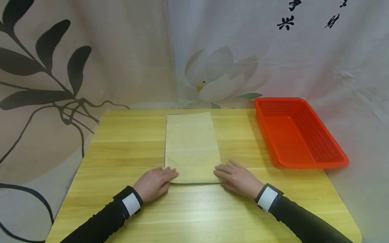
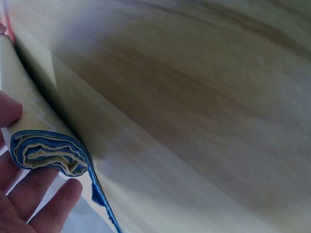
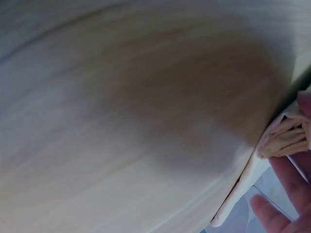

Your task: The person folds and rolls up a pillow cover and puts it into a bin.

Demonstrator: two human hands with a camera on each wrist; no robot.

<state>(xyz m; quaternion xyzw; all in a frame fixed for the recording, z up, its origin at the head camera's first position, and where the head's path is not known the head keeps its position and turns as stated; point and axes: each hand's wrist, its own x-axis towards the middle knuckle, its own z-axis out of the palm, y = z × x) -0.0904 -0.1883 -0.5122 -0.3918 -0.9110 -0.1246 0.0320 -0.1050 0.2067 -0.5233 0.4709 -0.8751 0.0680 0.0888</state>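
A pale yellow cloth [image 1: 192,135] with wavy white stitch lines lies lengthwise on the table, its near end rolled up. Spiral layers with a blue edge show at the end of the roll [image 2: 51,153] in the left wrist view. My left hand [image 1: 156,182] holds the near left corner, thumb on one side of the roll and fingers on the other. At the near right corner, my right hand [image 1: 238,177] grips the roll's other end; bunched layers [image 3: 285,138] show between thumb and fingers in the right wrist view, which cuts off part of the hand.
An orange-red plastic basket [image 1: 291,133] stands at the right side of the wooden table [image 1: 127,145], its front corner reaching past the table's edge. Behind the table hangs a printed curtain [image 1: 136,50] with leaves, a lotus and black characters.
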